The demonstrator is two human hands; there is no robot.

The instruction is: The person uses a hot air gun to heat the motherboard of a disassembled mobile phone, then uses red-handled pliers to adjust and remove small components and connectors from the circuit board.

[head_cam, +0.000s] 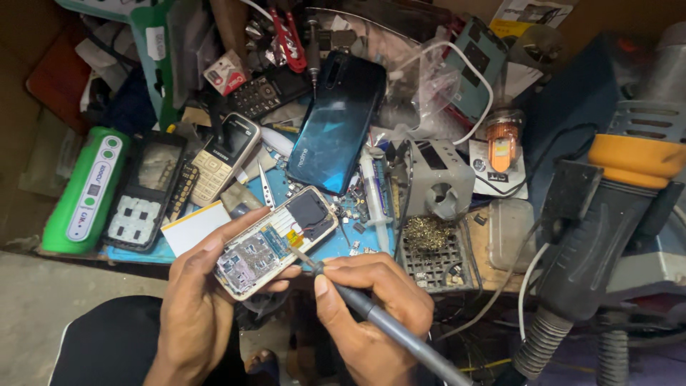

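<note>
Left hand (193, 300) clenched round opened phone (277, 241), board up, long axis running lower-left to upper-right. Right of phone, right hand (375, 314) gripping iron (386, 325) pen-style, tip touching board mid-phone, nearer than left fingers.

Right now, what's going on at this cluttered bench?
A person is working on an opened small phone with its circuit board bare. The left hand holds the phone from below, tilted over the edge of the bench. The right hand grips a soldering iron like a pen, its tip touching the board near the middle. Behind lie a dark blue smartphone face down, a beige keypad phone, a green case and tweezers.
</note>
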